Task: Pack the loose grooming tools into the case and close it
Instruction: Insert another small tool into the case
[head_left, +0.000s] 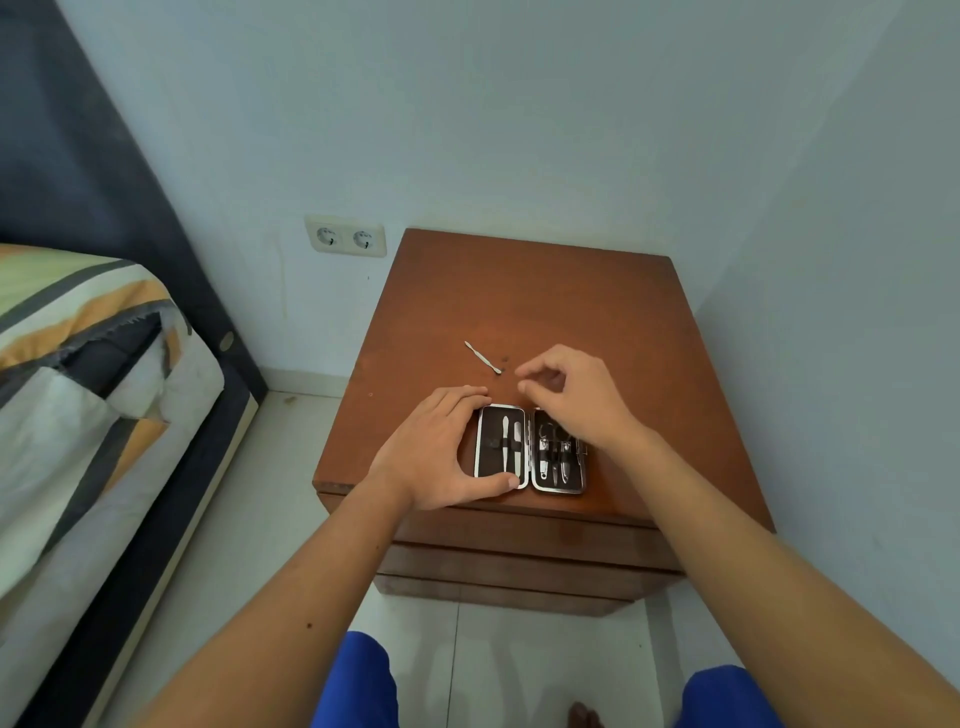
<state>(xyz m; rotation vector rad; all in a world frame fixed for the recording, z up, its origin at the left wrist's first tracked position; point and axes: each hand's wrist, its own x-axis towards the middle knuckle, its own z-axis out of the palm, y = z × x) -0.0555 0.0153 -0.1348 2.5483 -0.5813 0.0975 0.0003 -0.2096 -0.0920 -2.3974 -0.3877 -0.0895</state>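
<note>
Case: we saw one case (530, 448) lying open and flat near the front edge of the nightstand (597, 312), its two halves side by side, hinge running front to back, long axis the same way.
Left half: we counted two slim metal tools (510, 441) strapped in, both lying front to back, parallel to the hinge.
Right half: we counted about three tools (555, 457), also front to back; its far end was hidden under our right hand, so we could not be sure of the count.
Loose tool: one thin metal pusher (482, 357) lay on the nightstand behind the case and apart from it, on a diagonal, one tip pointing far-left, the other near-right toward our right hand.
Left hand (441, 452): it cupped the left half of the case, fingers curved over the far corner, thumb pressed on the near edge.
Right hand (571, 400): it hung over the far end of the right half, fingers loosely curled, thumb and forefinger close together; we saw nothing in it.
Specks: a couple of small dark bits (504, 358) lay beside the pusher's near tip.
</note>
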